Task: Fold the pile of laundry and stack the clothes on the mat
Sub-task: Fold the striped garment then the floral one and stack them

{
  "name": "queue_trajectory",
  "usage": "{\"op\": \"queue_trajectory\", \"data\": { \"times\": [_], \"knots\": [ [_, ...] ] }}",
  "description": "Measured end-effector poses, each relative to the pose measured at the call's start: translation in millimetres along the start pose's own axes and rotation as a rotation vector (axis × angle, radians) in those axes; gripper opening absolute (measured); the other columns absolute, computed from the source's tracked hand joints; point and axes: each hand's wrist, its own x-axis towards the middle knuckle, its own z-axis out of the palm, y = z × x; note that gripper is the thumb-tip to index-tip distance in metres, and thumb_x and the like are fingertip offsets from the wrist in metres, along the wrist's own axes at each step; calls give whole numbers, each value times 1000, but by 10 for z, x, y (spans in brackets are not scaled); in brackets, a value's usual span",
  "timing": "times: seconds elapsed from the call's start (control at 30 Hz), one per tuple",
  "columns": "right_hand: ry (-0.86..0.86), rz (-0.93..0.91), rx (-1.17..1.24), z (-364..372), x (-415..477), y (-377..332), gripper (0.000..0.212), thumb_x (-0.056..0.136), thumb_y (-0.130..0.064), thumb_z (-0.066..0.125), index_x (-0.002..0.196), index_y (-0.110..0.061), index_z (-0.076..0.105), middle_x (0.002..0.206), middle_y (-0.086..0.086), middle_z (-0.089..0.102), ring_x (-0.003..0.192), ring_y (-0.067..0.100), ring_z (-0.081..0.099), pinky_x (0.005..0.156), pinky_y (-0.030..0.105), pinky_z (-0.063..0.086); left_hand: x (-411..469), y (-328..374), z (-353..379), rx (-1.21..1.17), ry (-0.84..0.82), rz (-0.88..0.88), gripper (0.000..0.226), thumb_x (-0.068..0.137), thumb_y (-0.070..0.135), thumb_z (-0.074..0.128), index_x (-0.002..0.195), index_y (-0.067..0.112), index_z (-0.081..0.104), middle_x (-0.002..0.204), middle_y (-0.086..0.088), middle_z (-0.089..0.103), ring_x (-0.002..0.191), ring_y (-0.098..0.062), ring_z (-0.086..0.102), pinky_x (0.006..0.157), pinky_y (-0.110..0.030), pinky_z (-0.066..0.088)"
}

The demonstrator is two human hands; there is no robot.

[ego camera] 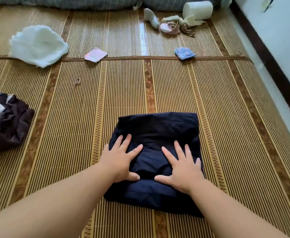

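My left hand [121, 162] and right hand [182, 167], fingers spread flat, press the folded navy garment [158, 127]; left of it, apparently unfolded laundry [6, 121] on the mat [89, 103]

Bare mat [235, 117] lies open to the right of the folded navy garment [158, 127], as far as the dark baseboard [269, 62] along the wall, and ahead of it up to the cross seam. To the left, a strip of mat separates the garment from the dark brown laundry pile [10, 122] at the frame's edge. Beyond the seam, a white cloth [37, 45], a pink packet [95, 54], a blue pouch [184, 53] and a paper roll [198, 9] lie scattered, well apart.
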Motion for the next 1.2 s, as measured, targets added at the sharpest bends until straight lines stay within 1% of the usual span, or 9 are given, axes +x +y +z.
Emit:
{"op": "queue_trajectory", "data": {
  "times": [0.2,0.27,0.33,0.4,0.5,0.67,0.83,1.03,1.2],
  "knots": [
    [-184,186,116,433,-754,-383,117,57,-93,35,146,-44,-24,155,7,-33,145,40,-18,113,61,16,-619,74,433,-71,121,-110,99,80,72,53,145,50,-18,158,1,-30,144,-28,-27,112,-62,-6],
    [-173,175,140,511,-1055,-757,108,70,-88,28,153,-27,-6,153,37,14,134,54,32,104,56,40,-876,17,553,-149,200,-305,99,83,66,54,144,49,-22,156,1,-32,144,-29,-28,112,-63,-6],
    [-158,54,237,566,-1302,-938,79,84,-72,40,148,-43,3,110,41,60,84,44,69,68,45,59,-1127,-61,632,-270,244,-478,98,85,62,54,145,46,-22,156,-2,-32,145,-29,-24,114,-63,1],
    [-48,-75,143,576,-1329,-960,88,78,-68,52,129,-68,-20,121,27,60,98,29,67,80,35,55,-1346,-127,703,-429,244,-600,102,85,61,55,148,39,-23,158,-4,-27,148,-28,-16,116,-59,8],
    [-3,-53,59,333,-1081,-769,78,81,-67,48,147,-43,15,118,-5,54,109,16,55,89,32,47,-1594,-143,802,-617,247,-708,109,81,62,60,152,25,-15,161,-9,0,147,-28,13,117,-46,21],
    [95,230,389,13,-670,-528,100,75,-54,74,152,-23,18,142,12,32,130,31,35,107,44,35,-1789,-42,941,-1090,233,-847,54,80,50,70,121,19,53,117,-2,62,102,-23,58,87,-34,46],
    [-67,225,737,79,-582,-465,48,75,-34,81,113,-17,56,116,4,65,82,8,59,63,23,45,-1930,110,1170,-1478,218,-808,24,80,37,74,99,31,61,87,21,64,77,-1,58,60,-15,40],
    [-200,161,698,256,-619,-697,35,80,-21,77,112,-9,65,95,5,71,85,25,68,85,43,56,-2045,207,1274,-1509,175,-723,43,78,23,74,110,35,48,95,24,58,89,-3,55,70,-13,38],
    [-249,84,880,129,-808,-805,55,87,-13,68,138,-15,47,112,-9,62,103,14,57,98,30,40,-2238,230,1065,-1565,240,-659,60,72,25,68,128,38,48,97,31,61,89,9,56,68,-3,36]
  ]
}}
